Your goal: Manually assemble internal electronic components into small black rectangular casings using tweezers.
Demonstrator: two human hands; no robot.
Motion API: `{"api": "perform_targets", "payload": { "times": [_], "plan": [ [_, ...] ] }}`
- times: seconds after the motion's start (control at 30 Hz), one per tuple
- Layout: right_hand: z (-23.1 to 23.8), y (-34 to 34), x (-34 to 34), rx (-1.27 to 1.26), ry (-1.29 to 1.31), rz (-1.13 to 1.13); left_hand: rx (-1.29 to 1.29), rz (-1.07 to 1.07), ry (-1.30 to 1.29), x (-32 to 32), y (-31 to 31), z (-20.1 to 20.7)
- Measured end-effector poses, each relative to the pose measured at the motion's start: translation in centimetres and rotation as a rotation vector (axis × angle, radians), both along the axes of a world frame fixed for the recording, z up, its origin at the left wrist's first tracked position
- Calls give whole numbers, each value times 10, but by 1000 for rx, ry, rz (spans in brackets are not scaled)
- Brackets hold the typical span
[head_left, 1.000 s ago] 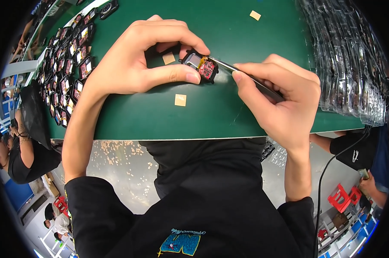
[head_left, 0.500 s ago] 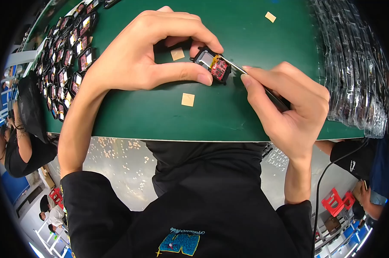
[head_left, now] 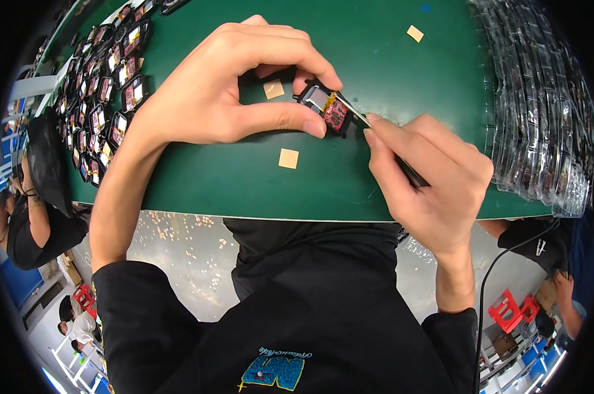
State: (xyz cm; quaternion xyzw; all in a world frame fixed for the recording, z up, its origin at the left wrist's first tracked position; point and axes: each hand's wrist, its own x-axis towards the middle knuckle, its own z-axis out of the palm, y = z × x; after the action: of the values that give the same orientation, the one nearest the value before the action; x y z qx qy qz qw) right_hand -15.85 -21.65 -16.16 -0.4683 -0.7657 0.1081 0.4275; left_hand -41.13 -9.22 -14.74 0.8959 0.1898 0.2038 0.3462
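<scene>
My left hand (head_left: 244,85) pinches a small black device housing (head_left: 344,132) by its left side, between thumb and fingers. Its open face shows a red circuit board (head_left: 337,115), a silvery-grey block and a strip of amber tape (head_left: 330,101). In my right hand (head_left: 435,177) is a pair of metal tweezers (head_left: 355,111), held like a pen. The tweezer tips touch the housing near the amber tape and the board's upper edge. Whether they grip anything is too small to make out. Two pale square paper pieces (head_left: 288,158) lie beside my left hand.
Many similar open housings (head_left: 132,93) with red boards stand crowded on the table's left. Stacked clear plastic trays (head_left: 530,118) line the right side. Another pale paper piece (head_left: 415,33) lies farther back on the green table (head_left: 231,180). Other people sit to either side.
My right hand and the tweezers have shifted slightly left and down. The tips have moved from the housing's upper edge to the amber tape area. My left hand keeps its hold.
</scene>
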Motion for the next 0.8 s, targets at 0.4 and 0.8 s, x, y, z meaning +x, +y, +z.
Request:
{"api": "perform_targets", "payload": {
  "times": [0.4,0.8],
  "plan": [
    [8,-2,7,-104,238,-149,160,-11,22,6,-2,5],
    [-2,0,8,-42,520,-142,-118,262,-72,7,3,12]
  ]
}}
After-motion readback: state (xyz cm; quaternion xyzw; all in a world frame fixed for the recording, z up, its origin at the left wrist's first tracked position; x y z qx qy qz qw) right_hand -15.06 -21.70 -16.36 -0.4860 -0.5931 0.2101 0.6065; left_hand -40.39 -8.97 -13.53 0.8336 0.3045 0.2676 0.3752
